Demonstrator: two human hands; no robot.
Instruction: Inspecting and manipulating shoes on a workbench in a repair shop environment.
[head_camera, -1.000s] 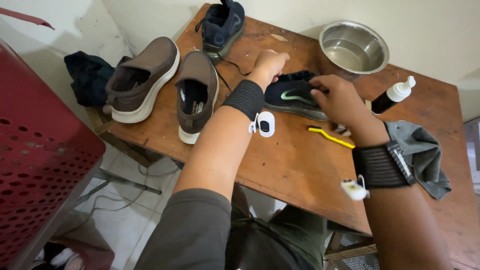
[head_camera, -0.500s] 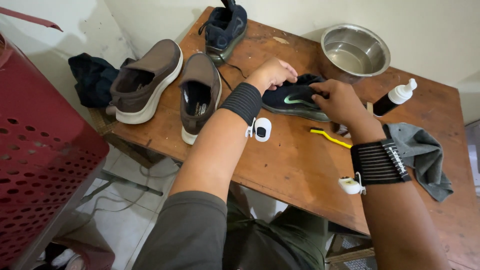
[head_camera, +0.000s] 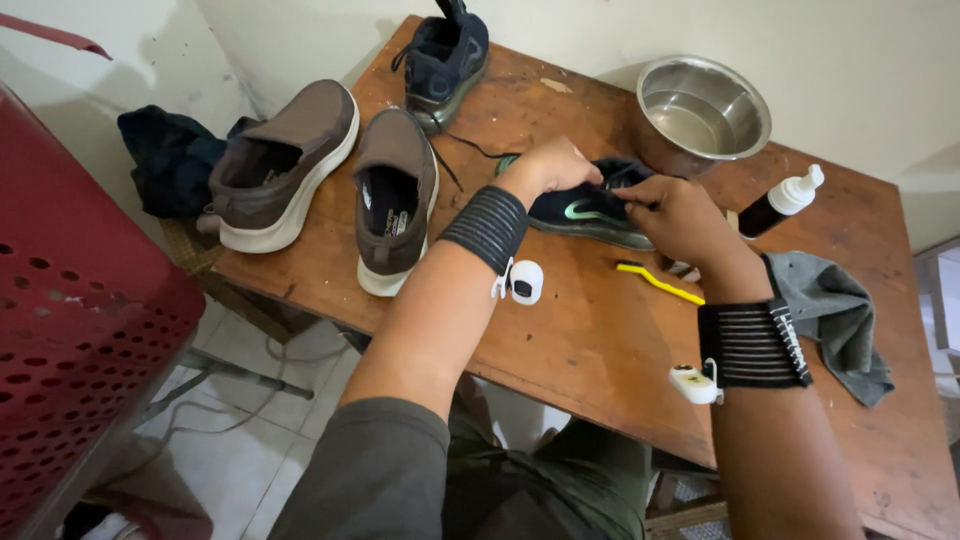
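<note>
A brown pair of shoes (head_camera: 330, 180) is seen left of the dark sneaker with a green mark (head_camera: 590, 205), which lies near the middle of the wooden table (head_camera: 590, 340). The sneaker has been gripped by the left hand (head_camera: 555, 170), fingers curled over its top, where half a second ago they hovered closer to its heel. The right hand (head_camera: 680, 215) is pinched at its laces, suggesting the lacing is being worked. A yellow brush (head_camera: 660, 283) lies just below the sneaker; a steel bowl (head_camera: 705, 110) stands behind it.

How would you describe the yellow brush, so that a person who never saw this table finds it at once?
Start at the wooden table and find the dark sneaker that both hands hold, in front of the steel bowl. Just on the person's side of that sneaker, beside the right hand, lies the brush. It is the only thin, bright yellow thing there.
</note>
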